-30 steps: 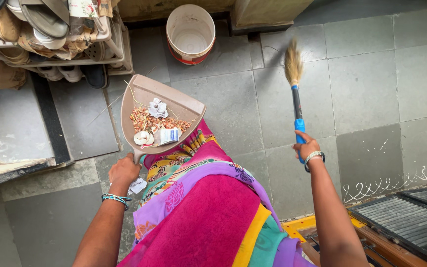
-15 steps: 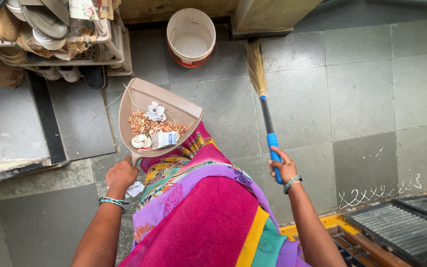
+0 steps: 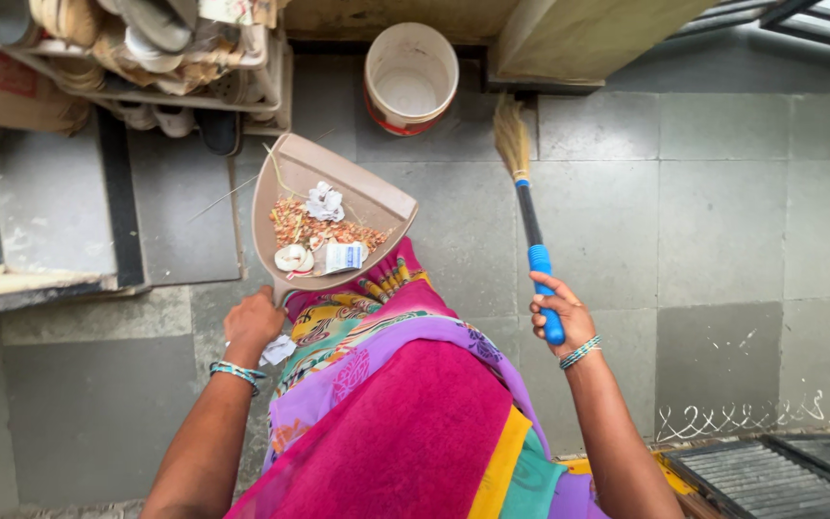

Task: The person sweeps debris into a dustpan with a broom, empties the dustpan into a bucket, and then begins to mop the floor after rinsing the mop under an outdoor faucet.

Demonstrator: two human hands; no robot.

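My left hand (image 3: 254, 325) grips the handle of a tan dustpan (image 3: 377, 197), held level in front of me. In the pan lie orange-brown peelings, a crumpled white paper, a small white packet and a few straws. A scrap of white paper (image 3: 279, 350) is tucked under the same hand. My right hand (image 3: 559, 312) is closed on the blue handle of a short broom (image 3: 530, 226); its straw head (image 3: 510, 136) points away from me, toward a white bucket (image 3: 410, 79) with a red band that stands open on the floor ahead.
Grey stone tiles (image 3: 722, 221) cover the floor. A shoe rack (image 3: 136, 58) with sandals stands at the upper left beside a raised step (image 3: 45, 231). A beige wall base (image 3: 588, 38) lies behind the bucket. A dark metal grate (image 3: 780, 471) sits at the lower right.
The broom swung left, from far out on my right to nearly straight ahead, its head now close to the bucket. The dustpan stayed level in my left hand. The view shifted slightly.
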